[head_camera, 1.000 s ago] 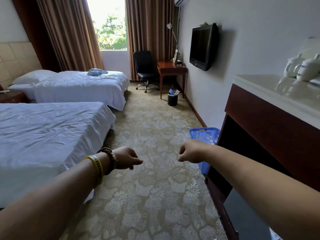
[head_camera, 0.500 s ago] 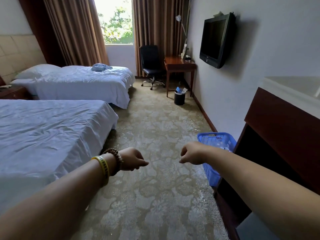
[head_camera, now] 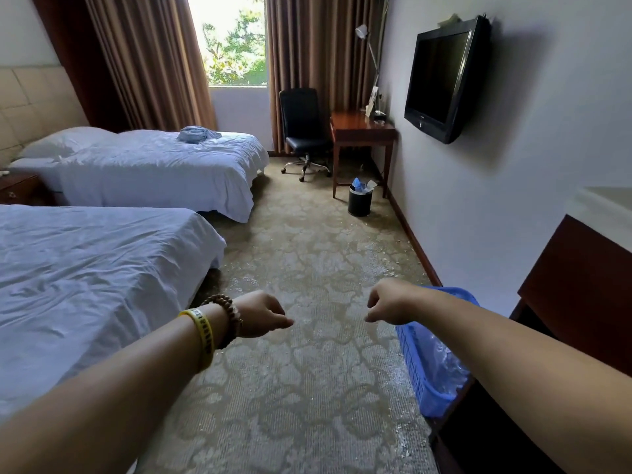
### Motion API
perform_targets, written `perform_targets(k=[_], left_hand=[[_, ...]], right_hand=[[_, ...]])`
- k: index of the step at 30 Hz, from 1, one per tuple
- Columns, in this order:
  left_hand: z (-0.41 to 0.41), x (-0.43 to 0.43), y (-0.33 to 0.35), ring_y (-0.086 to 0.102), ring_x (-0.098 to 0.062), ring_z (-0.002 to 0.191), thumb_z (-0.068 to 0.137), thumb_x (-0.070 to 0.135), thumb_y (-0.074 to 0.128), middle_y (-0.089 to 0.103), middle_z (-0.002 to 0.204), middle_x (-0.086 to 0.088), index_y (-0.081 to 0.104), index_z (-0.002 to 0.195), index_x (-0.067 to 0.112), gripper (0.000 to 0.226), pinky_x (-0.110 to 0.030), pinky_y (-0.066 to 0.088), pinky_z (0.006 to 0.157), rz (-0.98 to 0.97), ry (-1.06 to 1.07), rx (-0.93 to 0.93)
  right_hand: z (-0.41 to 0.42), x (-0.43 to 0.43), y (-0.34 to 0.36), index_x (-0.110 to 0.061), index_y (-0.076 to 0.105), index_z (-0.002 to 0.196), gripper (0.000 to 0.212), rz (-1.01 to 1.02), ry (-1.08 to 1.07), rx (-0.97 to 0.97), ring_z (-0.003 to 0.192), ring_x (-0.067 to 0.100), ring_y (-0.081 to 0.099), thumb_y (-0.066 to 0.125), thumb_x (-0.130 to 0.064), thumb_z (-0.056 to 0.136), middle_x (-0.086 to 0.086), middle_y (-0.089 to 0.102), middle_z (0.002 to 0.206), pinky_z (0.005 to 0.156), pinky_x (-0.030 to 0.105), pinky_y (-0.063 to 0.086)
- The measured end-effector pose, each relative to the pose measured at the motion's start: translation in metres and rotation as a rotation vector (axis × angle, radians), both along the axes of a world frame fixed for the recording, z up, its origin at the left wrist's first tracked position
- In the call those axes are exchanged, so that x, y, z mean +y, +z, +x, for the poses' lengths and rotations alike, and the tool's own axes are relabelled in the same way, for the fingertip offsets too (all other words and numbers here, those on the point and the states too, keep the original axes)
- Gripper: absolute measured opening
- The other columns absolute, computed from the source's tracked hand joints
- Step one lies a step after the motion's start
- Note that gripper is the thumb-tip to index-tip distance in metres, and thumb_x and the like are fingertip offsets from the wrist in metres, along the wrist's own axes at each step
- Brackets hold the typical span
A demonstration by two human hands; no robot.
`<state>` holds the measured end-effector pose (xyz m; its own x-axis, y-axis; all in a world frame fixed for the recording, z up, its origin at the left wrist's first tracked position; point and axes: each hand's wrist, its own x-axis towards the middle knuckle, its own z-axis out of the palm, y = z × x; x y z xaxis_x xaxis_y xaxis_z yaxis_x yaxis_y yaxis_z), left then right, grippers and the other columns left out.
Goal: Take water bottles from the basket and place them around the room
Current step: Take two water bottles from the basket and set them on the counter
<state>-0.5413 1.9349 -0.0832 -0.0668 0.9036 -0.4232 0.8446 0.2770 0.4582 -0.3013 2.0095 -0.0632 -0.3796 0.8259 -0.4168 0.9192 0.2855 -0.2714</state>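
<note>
A blue plastic basket (head_camera: pixel 415 364) stands on the carpet at the right, against a dark wooden cabinet. Clear plastic water bottles (head_camera: pixel 444 360) show inside it, partly hidden by my right forearm. My right hand (head_camera: pixel 386 301) hangs over the carpet just left of the basket's near rim, fingers curled loosely down, holding nothing. My left hand (head_camera: pixel 261 314), with a yellow band and a bead bracelet on the wrist, is held out further left, also curled loosely and holding nothing.
Two white beds (head_camera: pixel 85 268) fill the left side. A dark cabinet (head_camera: pixel 581 289) with a pale top stands at the right. Further off are a wooden desk (head_camera: pixel 362 130), a black office chair (head_camera: pixel 302 131), a black bin (head_camera: pixel 359 200) and a wall television (head_camera: pixel 444 80).
The view has moved forward and swung left, so the basket has come nearer and lower right. The white kettles on the cabinet top have left the view. Both hands kept their curled pose.
</note>
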Motion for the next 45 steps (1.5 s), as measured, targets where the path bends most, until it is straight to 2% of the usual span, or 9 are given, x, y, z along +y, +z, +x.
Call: perform_targets(k=[10, 15, 21, 26, 30, 35, 39, 42, 45], left_hand=[[-0.033, 0.095, -0.014, 0.06, -0.013, 0.081, 0.087, 0.041, 0.058, 0.069, 0.104, -0.006, 0.066, 0.112, 0.009, 0.042, -0.032, 0.054, 0.084, -0.035, -0.046, 0.015], [-0.061, 0.151, -0.015, 0.06, -0.012, 0.079, 0.087, 0.044, 0.057, 0.068, 0.101, -0.004, 0.066, 0.112, 0.011, 0.042, -0.027, 0.054, 0.078, -0.021, -0.084, 0.013], [-0.115, 0.218, 0.005, 0.059, -0.011, 0.077, 0.086, 0.044, 0.059, 0.068, 0.095, -0.002, 0.067, 0.107, 0.012, 0.04, -0.026, 0.054, 0.075, 0.038, -0.074, 0.006], [-0.166, 0.263, 0.017, 0.059, -0.01, 0.074, 0.085, 0.045, 0.06, 0.068, 0.094, -0.001, 0.068, 0.106, 0.011, 0.04, -0.028, 0.054, 0.077, 0.056, -0.076, 0.041], [-0.193, 0.296, 0.014, 0.061, -0.009, 0.074, 0.084, 0.047, 0.06, 0.068, 0.091, 0.002, 0.068, 0.106, 0.015, 0.04, -0.024, 0.053, 0.07, 0.049, -0.081, 0.054], [-0.193, 0.336, 0.001, 0.062, -0.011, 0.075, 0.084, 0.047, 0.06, 0.071, 0.098, -0.003, 0.067, 0.106, 0.014, 0.041, -0.026, 0.054, 0.074, 0.016, -0.154, 0.077], [-0.175, 0.37, -0.005, 0.064, -0.015, 0.081, 0.084, 0.047, 0.06, 0.071, 0.105, -0.006, 0.067, 0.108, 0.012, 0.043, -0.029, 0.054, 0.079, -0.017, -0.231, 0.095], [-0.154, 0.401, -0.006, 0.067, -0.016, 0.092, 0.085, 0.047, 0.059, 0.07, 0.104, -0.002, 0.064, 0.114, 0.015, 0.043, -0.028, 0.054, 0.081, -0.027, -0.288, 0.109], [-0.127, 0.438, -0.007, 0.065, -0.013, 0.09, 0.084, 0.049, 0.058, 0.068, 0.096, 0.003, 0.062, 0.118, 0.017, 0.046, -0.025, 0.052, 0.078, -0.041, -0.334, 0.13]], right_hand=[[-0.025, 0.082, -0.022, -0.009, 0.068, 0.111, 0.036, -0.024, -0.01, -0.037, 0.098, 0.02, 0.063, 0.067, -0.032, 0.084, 0.006, 0.068, 0.111, 0.084, 0.03, 0.052], [-0.053, 0.129, -0.016, -0.007, 0.068, 0.103, 0.03, -0.024, -0.042, -0.052, 0.071, 0.013, 0.057, 0.066, -0.031, 0.085, -0.001, 0.064, 0.084, 0.057, 0.021, 0.042], [-0.109, 0.191, 0.003, -0.01, 0.067, 0.112, 0.034, 0.032, -0.065, -0.009, 0.095, 0.018, 0.063, 0.066, -0.031, 0.085, 0.004, 0.068, 0.111, 0.078, 0.027, 0.05], [-0.154, 0.229, 0.006, -0.008, 0.066, 0.115, 0.036, 0.014, -0.059, 0.024, 0.082, 0.015, 0.061, 0.066, -0.029, 0.085, 0.004, 0.067, 0.105, 0.065, 0.022, 0.045], [-0.176, 0.256, 0.003, -0.009, 0.065, 0.116, 0.038, 0.029, -0.084, 0.041, 0.095, 0.019, 0.062, 0.066, -0.031, 0.086, 0.005, 0.066, 0.115, 0.074, 0.026, 0.048], [-0.176, 0.28, -0.008, -0.01, 0.066, 0.115, 0.037, 0.014, -0.118, 0.034, 0.102, 0.019, 0.063, 0.066, -0.032, 0.084, 0.004, 0.067, 0.117, 0.089, 0.032, 0.051], [-0.159, 0.307, -0.013, -0.009, 0.068, 0.11, 0.034, 0.006, -0.158, 0.035, 0.1, 0.02, 0.064, 0.066, -0.031, 0.085, 0.005, 0.069, 0.113, 0.09, 0.034, 0.052], [-0.14, 0.329, -0.019, -0.009, 0.07, 0.108, 0.033, 0.0, -0.196, 0.037, 0.094, 0.02, 0.064, 0.067, -0.031, 0.084, 0.005, 0.07, 0.109, 0.085, 0.034, 0.053], [-0.115, 0.353, -0.028, -0.01, 0.07, 0.107, 0.031, -0.017, -0.229, 0.023, 0.084, 0.016, 0.061, 0.068, -0.03, 0.083, 0.004, 0.07, 0.107, 0.068, 0.026, 0.046]])
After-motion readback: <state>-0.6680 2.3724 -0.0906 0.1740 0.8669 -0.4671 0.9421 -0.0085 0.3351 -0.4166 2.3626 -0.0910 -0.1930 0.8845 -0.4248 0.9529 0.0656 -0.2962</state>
